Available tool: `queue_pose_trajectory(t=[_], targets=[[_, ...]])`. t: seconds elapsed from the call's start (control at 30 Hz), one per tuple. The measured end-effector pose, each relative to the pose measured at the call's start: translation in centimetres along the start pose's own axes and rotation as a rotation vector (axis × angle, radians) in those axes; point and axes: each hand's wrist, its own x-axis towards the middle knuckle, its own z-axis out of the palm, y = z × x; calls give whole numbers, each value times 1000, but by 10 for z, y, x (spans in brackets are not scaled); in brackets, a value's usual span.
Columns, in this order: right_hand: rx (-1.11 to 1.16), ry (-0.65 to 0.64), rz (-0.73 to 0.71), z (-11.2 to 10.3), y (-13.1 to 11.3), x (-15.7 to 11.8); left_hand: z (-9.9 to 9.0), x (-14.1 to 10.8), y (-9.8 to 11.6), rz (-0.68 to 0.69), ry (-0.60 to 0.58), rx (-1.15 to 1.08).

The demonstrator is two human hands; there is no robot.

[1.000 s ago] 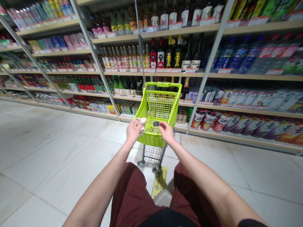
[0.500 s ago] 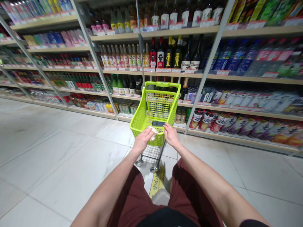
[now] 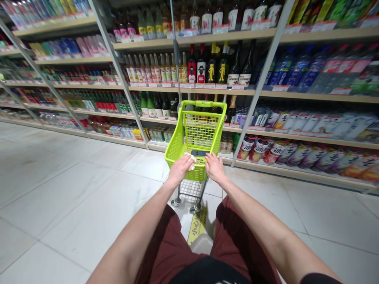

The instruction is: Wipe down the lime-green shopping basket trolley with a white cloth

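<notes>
A lime-green shopping cart [image 3: 174, 149] stands in front of me, its near rim within reach of both hands. Bunched in my left hand [image 3: 179, 169] is a crumpled white cloth or tissue [image 3: 192, 161], pressed at the near rim of the basket. My right hand [image 3: 215, 169] grips the rim at the near right corner, with its fingers bent over the edge. A dark flat object like a phone [image 3: 199, 153] lies inside the basket, just beyond my fingers. The undersides of both hands are hidden.
Behind the cart run shelves [image 3: 195, 88] of bottles, cans and cartons. A thin pole [image 3: 177, 55] rises on the cart's far left side. Below are a wire lower rack [image 3: 191, 187], a yellow floor sign [image 3: 199, 225] and a grey rounded thing [image 3: 202, 244] between my legs.
My left hand and the white cloth have shifted slightly up along the rim. The cart appears a little further right in view. My right hand stays at the corner, its fingers slightly moved.
</notes>
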Motion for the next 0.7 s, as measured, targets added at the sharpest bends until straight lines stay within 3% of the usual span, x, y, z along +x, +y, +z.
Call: queue_pose_trajectory(t=[0.13,0.2,0.3,0.4,0.47,0.57,0.7], targets=[[33,13,26,4,13,3,-25,-16,-41,-257,68,91],[59,34,19,8,18,5,-23,-17,-41,-292,67,89],[91,61,-9,12,27,7,-2,-3,-9,-233,14,17],[103,64,-39,11,36,10,21,17,31,-83,-53,-13],[102,62,-52,9,42,11,28,22,42,11,-79,-16],[98,65,-51,9,48,11,21,15,21,28,-67,-4],[92,68,-46,12,50,13,-1,-7,-31,-189,57,66]])
